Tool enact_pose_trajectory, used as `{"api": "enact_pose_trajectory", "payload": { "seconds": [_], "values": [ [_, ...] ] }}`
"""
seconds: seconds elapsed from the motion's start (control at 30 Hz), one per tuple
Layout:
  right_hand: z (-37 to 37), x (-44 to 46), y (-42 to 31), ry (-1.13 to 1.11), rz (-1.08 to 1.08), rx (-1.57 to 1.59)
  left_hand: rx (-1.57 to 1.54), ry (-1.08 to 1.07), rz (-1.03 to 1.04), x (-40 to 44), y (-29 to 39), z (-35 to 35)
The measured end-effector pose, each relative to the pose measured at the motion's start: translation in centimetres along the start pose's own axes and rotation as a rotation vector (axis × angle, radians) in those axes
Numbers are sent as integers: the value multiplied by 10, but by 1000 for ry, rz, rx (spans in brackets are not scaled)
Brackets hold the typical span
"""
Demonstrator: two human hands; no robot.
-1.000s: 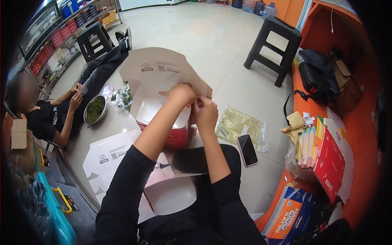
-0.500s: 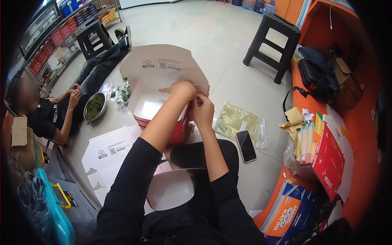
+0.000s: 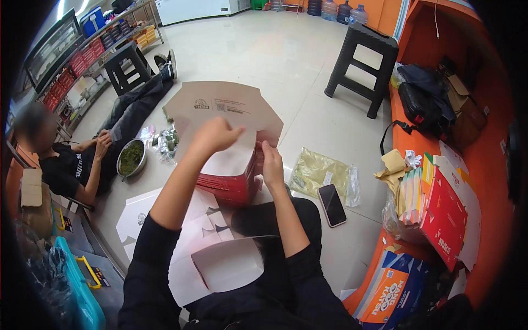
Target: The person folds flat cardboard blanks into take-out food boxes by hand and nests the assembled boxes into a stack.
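In front of me stands a stack of nested paper food boxes (image 3: 223, 187), red outside and white inside. The top box's lid (image 3: 236, 113) is raised, with a printed logo and a square code. My left hand (image 3: 215, 135) is over the top box's interior, apart from its walls, one finger stretched toward the right and the others partly hidden. At the stack's right corner, my right hand (image 3: 269, 164) has its fingers closed on the box's side wall. Another folded box (image 3: 228, 264) rests on my lap. Flat white box blanks (image 3: 201, 225) lie beneath my left arm.
A phone (image 3: 332, 205) and a yellowish plastic bag (image 3: 319, 170) lie on the floor at right. Left, a seated person holds their hands near a metal bowl of greens (image 3: 132, 158). A black stool (image 3: 363, 69) stands ahead; an orange shelf (image 3: 396, 187) with bags and cartons runs along the right.
My left hand has come away from the box's right corner and moved left, over its interior. My right hand stays at that corner, slightly lower. The view has tilted up a little.
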State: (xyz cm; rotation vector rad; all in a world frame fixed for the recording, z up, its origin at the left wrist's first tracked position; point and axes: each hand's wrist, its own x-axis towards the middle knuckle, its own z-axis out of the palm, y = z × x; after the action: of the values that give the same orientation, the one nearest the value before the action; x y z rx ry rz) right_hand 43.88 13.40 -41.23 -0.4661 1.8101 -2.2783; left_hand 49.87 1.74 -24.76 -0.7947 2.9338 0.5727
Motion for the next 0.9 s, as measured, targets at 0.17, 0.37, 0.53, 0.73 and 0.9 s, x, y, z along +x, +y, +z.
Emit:
{"api": "enact_pose_trajectory", "payload": {
  "seconds": [0.17, 0.37, 0.53, 0.73, 0.9],
  "values": [
    [6, 0, -73, -45, 120, -443, 109, 555, -211, -6, -64, -16],
    [28, 8, -75, -80, 230, -710, -280, 275, -192, 30, -125, 4],
    [36, -1, -66, 34, 155, -723, -349, 374, -67, 27, -126, 19],
    [38, 8, -53, 80, 120, -692, -303, 348, -215, 41, -135, 26],
    [38, 10, -54, 59, 152, -728, -333, 369, -270, 49, -138, 31]
  ]
}}
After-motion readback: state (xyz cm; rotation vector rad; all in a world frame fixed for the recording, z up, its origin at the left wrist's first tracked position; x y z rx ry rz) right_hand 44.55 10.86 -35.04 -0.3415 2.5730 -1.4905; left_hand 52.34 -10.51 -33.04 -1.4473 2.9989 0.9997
